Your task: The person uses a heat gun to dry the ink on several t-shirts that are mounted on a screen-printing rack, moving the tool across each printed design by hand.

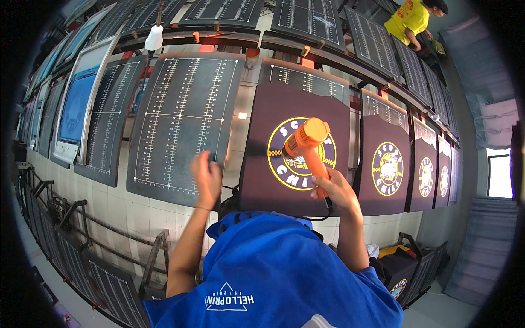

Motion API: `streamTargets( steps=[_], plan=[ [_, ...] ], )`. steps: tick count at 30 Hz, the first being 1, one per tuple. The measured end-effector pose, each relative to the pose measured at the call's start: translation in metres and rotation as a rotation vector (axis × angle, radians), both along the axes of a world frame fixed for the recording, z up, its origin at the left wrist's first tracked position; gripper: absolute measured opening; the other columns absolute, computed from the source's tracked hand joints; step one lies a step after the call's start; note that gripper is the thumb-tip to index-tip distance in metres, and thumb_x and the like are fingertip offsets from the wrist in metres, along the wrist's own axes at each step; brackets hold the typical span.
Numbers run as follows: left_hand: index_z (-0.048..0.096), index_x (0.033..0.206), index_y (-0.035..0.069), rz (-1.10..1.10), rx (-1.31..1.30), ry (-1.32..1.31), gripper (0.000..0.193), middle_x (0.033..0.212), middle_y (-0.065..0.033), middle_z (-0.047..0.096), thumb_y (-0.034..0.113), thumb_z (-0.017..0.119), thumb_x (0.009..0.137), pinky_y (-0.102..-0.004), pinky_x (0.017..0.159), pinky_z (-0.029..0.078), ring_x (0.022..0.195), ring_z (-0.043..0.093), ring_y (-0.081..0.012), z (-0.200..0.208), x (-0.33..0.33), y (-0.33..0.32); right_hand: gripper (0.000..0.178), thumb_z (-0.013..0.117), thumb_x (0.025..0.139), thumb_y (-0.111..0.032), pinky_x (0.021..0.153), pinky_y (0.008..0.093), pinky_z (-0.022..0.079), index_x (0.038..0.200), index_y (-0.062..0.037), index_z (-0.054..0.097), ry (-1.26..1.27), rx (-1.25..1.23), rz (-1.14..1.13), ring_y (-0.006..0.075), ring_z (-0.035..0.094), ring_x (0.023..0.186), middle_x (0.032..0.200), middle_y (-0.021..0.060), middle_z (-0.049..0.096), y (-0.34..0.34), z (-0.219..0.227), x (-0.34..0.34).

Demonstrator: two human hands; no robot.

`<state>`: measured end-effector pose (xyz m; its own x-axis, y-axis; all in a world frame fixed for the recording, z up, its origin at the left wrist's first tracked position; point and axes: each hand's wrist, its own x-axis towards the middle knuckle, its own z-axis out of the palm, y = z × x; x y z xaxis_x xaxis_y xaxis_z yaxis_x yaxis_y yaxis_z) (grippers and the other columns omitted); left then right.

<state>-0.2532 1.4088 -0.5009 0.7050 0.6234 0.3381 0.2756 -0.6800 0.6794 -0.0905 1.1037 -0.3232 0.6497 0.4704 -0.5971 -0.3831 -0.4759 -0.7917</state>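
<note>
My right hand (340, 191) is wrapped round the handle of an orange hair dryer (313, 158). The dryer is over a black T-shirt (257, 186) stretched on a printing board, and it hides part of the shirt's round yellow and white print. A dark cord runs from the handle's lower end. To the left, my left hand (205, 179) is raised by the right edge of a bare dark board (180, 123) marked with white scales. Its fingers are loosely bent and somewhat apart, with nothing visible in them.
More black shirts with the same print (389, 169) lie on boards to the right. A framed blue screen (82, 104) leans at the left. Above the boards hangs a white lamp or plug-like fitting (155, 38). A person in yellow (409, 23) works at the far right.
</note>
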Motion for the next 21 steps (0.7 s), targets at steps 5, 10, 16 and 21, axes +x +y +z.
streamTargets(
  steps=[5,10,16,21],
  plan=[
    [0.049,0.134,-0.002,-0.365,-0.075,0.074,0.051,0.136,-0.0229,0.051,0.012,0.063,0.087,-0.0484,0.11,0.035,0.129,0.045,-0.0424,-0.003,0.037,-0.083,0.024,0.061,0.091,-0.021,0.059,0.0256,0.049,0.094,0.0026,0.059,-0.175,-0.115,-0.017,0.0106,0.062,0.064,0.072,0.0044,0.061,0.013,0.003,0.007],
    [0.041,0.141,-0.005,-0.406,0.058,0.19,0.061,0.149,-0.0244,0.04,0.025,0.062,0.092,-0.0501,0.118,0.026,0.142,0.032,-0.0418,-0.018,0.065,-0.105,0.023,0.061,0.091,-0.02,0.059,0.0258,0.049,0.094,0.0025,0.059,-0.092,-0.04,-0.045,0.0107,0.062,0.064,0.077,0.0044,0.061,-0.006,0.005,0.013],
    [0.041,0.141,-0.007,-0.341,0.133,0.289,0.064,0.151,-0.0246,0.039,0.034,0.058,0.096,-0.0485,0.119,0.024,0.143,0.031,-0.0404,-0.017,0.089,-0.107,0.023,0.061,0.09,-0.02,0.059,0.0258,0.049,0.094,0.0026,0.059,-0.112,0.013,-0.044,0.011,0.062,0.064,0.078,0.0046,0.061,-0.011,-0.009,0.02],
    [0.041,0.143,-0.004,-0.345,0.147,0.294,0.063,0.153,-0.0221,0.037,0.037,0.054,0.097,-0.049,0.12,0.024,0.144,0.031,-0.0374,-0.022,0.088,-0.106,0.026,0.061,0.091,-0.021,0.06,0.0264,0.048,0.096,0.0041,0.058,-0.176,-0.002,0.02,0.0116,0.061,0.064,0.076,0.0058,0.062,-0.004,-0.016,0.024]
  ],
)
